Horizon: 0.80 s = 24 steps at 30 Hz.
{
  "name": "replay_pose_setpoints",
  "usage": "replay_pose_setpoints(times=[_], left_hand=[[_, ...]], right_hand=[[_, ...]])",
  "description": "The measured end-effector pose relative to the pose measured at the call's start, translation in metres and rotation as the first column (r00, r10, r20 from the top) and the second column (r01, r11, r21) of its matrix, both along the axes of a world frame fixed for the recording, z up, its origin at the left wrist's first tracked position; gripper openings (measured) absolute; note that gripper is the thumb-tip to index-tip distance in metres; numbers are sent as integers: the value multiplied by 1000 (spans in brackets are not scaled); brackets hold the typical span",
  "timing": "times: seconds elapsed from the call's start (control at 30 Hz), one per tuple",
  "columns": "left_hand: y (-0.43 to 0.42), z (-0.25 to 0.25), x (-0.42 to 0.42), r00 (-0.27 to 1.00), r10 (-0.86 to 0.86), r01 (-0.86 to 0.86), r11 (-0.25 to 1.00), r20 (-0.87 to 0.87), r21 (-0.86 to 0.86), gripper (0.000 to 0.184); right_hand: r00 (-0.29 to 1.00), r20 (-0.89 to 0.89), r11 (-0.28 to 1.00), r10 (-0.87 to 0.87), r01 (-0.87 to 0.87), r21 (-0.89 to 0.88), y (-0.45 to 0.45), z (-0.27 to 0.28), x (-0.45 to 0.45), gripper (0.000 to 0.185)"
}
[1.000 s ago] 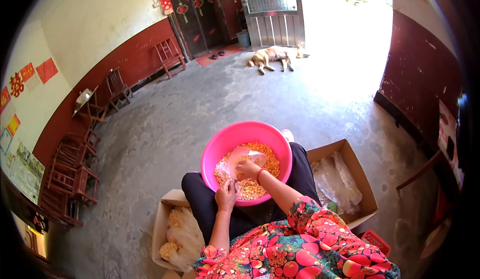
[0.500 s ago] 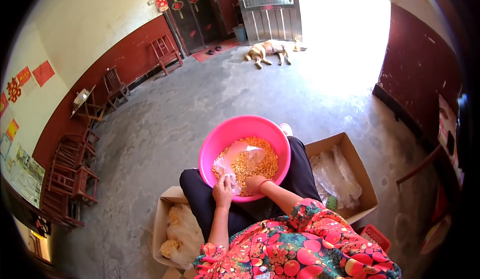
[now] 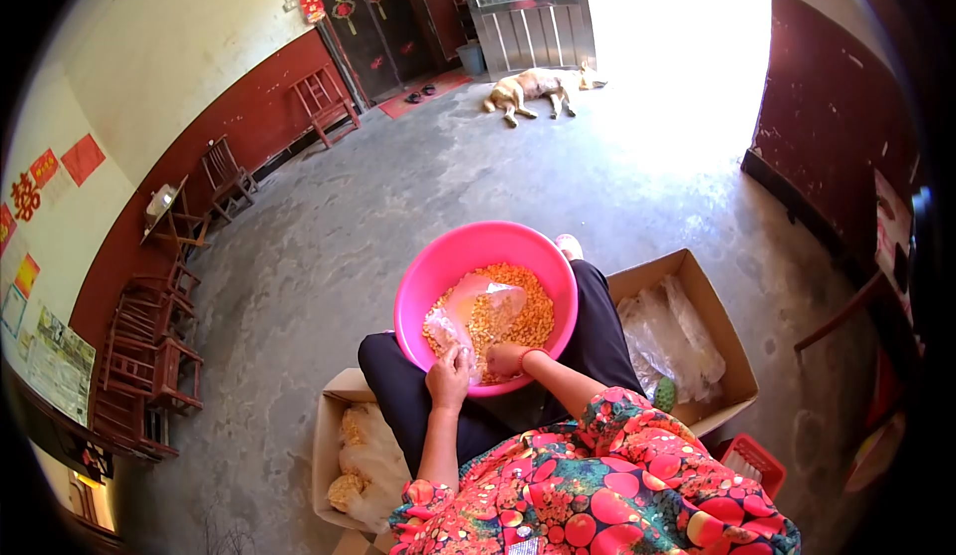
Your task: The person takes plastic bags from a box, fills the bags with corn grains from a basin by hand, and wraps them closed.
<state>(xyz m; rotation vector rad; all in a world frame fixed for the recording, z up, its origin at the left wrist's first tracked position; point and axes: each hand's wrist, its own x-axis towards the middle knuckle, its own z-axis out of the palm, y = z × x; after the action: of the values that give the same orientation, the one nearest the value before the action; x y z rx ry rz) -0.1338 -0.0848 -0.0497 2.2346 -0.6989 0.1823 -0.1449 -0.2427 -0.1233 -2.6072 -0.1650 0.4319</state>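
A pink basin point(image 3: 408, 291) rests on my lap, with yellow corn kernels point(image 3: 533, 316) spread inside it. On top of the kernels lies a clear plastic bag point(image 3: 460, 308). My left hand point(image 3: 448, 376), at the basin's near rim, is closed on the gathered edge of that bag. Inside the basin, my right hand point(image 3: 506, 359) is curled low over the kernels, close to the bag's edge and my left hand. Its fingertips are hidden, and I cannot make out what they hold. A red band circles the right wrist.
A cardboard box point(image 3: 737, 356) with clear plastic bags point(image 3: 677, 346) stands at my right. Another box point(image 3: 329, 445) at my left holds filled bags point(image 3: 373, 465). Behind the right box is a red basket point(image 3: 762, 460). A dog point(image 3: 533, 90) lies near the doorway; wooden chairs point(image 3: 149, 341) line the left wall.
My right hand has drawn up slightly from the kernels and moved left toward the bag. My left hand keeps its hold on the bag. The view has shifted a little.
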Motion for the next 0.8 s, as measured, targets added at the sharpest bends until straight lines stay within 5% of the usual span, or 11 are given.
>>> replay_pose_setpoints(times=[0.1,0.17,0.4,0.5,0.53,0.57,0.6,0.7,0.73,0.77,0.8], left_hand=[[0,2,0,1000,-6,6,1000,-21,4,18],[0,0,1,1000,-1,1,999,-3,49,19],[-1,7,-1,999,2,-2,1000,-35,2,18],[-1,8,-2,999,2,-1,1000,-47,31,18],[-1,7,-2,999,3,-2,1000,-42,15,19],[-1,7,-2,999,3,-3,1000,-38,1,19],[-1,8,-2,999,4,-4,1000,-38,0,19],[-2,11,-4,998,8,-8,1000,-64,-4,20],[-2,13,-5,996,-4,3,1000,-89,-14,21],[-1,14,-5,993,-17,15,1000,-113,-24,22],[-1,12,-4,994,-17,14,1000,-112,-24,22]], right_hand=[[994,-102,977,-50,69,201,-6,24,-6,25],[874,-455,764,-172,409,498,-9,29,-10,19],[849,-498,634,-178,486,602,-9,22,-8,15],[920,-384,696,-77,325,641,-21,1,13,16],[982,43,947,183,-188,260,-25,3,25,18],[769,269,804,580,-488,-341,-29,5,34,20],[768,268,803,581,-488,-341,-32,12,38,20],[621,731,936,284,-346,-71,-34,32,43,20],[886,389,763,-253,-65,643,-26,55,34,18],[852,-272,173,-446,381,908,-22,68,28,15],[901,-58,367,-431,233,900,-27,64,24,14]])
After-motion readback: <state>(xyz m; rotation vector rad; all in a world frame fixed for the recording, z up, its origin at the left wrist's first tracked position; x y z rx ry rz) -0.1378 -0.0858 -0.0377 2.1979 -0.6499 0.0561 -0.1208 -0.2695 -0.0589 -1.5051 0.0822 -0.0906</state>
